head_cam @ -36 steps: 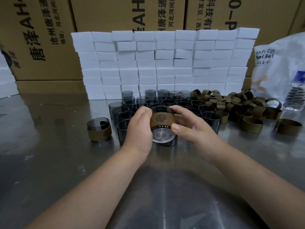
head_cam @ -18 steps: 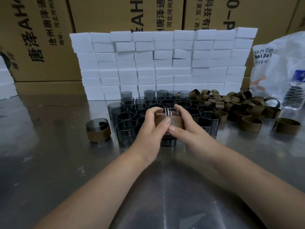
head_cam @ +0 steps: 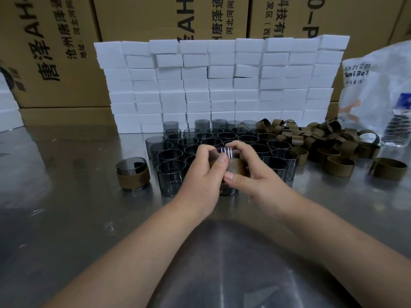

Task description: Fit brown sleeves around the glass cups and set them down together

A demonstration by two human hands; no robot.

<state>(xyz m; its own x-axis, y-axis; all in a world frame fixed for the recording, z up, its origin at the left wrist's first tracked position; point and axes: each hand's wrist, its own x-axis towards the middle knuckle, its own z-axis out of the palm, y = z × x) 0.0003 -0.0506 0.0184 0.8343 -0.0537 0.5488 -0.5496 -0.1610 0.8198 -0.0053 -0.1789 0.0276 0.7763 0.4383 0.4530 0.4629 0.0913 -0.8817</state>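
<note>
Both my hands hold one smoky glass cup (head_cam: 224,152) upright in front of the cluster of bare glass cups (head_cam: 222,138). A brown sleeve (head_cam: 236,166) is wrapped round its middle. My left hand (head_cam: 203,176) grips the cup's left side with the thumb on the sleeve. My right hand (head_cam: 251,176) grips the right side, thumb pressed on the sleeve's lower edge. The cup's base shows just below my thumbs. One sleeved cup (head_cam: 133,173) stands alone to the left on the steel table (head_cam: 66,218).
A heap of loose brown sleeves (head_cam: 322,141) lies at the right. A wall of white foam blocks (head_cam: 222,85) stands behind the cups, with cardboard boxes (head_cam: 55,52) behind it. A plastic bag (head_cam: 378,90) and a water bottle (head_cam: 398,127) sit at the far right.
The cup was tilted with its base toward me a second ago. It now stands upright, and both hands have closed further round the sleeve.
</note>
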